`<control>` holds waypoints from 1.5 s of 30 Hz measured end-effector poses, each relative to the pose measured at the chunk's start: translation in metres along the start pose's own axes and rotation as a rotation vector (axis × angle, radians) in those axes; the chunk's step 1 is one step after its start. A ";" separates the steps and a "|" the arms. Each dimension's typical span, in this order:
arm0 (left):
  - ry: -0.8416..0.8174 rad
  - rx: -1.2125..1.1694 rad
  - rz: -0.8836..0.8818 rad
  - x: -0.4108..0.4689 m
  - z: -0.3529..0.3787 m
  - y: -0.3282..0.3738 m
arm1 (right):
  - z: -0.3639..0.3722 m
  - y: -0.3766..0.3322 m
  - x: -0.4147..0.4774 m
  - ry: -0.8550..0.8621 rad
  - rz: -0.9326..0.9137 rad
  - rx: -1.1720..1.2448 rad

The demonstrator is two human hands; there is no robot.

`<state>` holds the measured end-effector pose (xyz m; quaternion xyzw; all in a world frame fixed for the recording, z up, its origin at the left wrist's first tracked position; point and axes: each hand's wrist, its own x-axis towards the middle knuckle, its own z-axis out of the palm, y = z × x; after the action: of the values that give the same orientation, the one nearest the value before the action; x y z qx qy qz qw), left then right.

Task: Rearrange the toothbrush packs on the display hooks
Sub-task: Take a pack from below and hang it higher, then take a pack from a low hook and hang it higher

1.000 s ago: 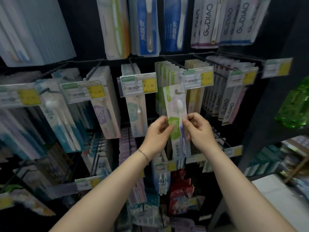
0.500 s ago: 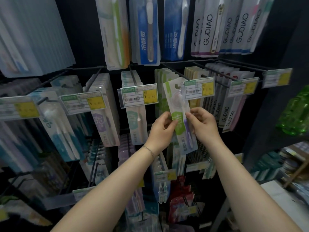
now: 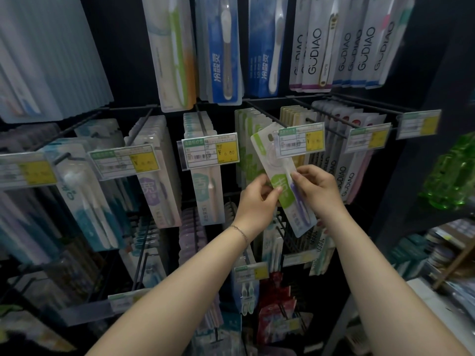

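Observation:
A white and green toothbrush pack (image 3: 282, 183) with a purple brush is held tilted, top leaning left. My left hand (image 3: 257, 201) pinches its left edge and my right hand (image 3: 317, 191) pinches its right edge. The pack's top hanging hole sits just left of a price tag (image 3: 299, 143) at the tip of a black display hook (image 3: 264, 114). Behind it, a row of similar green packs (image 3: 248, 140) hangs on that hook. Whether the hole is on the hook tip I cannot tell.
Neighbouring hooks carry other packs: teal-labelled ones (image 3: 205, 176) to the left, yellow ones (image 3: 295, 116) and GUDIAO packs (image 3: 341, 173) to the right. More packs hang above and below. Green bottles (image 3: 452, 173) stand on a shelf at the right.
Both hands have raised the pack from below the price tag up to the hook tip, and its top has tipped to the left.

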<state>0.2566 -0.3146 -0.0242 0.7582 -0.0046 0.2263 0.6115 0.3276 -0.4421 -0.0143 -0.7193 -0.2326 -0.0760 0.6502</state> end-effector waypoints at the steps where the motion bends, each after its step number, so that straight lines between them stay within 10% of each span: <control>1: 0.000 0.002 -0.003 0.000 0.001 0.000 | -0.001 0.000 0.001 0.000 0.001 0.007; 27: 0.081 0.167 -0.071 0.008 0.028 0.010 | -0.009 0.007 0.022 -0.132 0.144 0.088; 45: 0.120 0.377 -0.093 0.004 -0.007 0.009 | 0.019 0.014 -0.005 0.089 0.160 -0.015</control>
<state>0.2554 -0.3091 -0.0131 0.8437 0.1092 0.2396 0.4678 0.3258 -0.4254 -0.0319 -0.7363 -0.1448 -0.0576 0.6585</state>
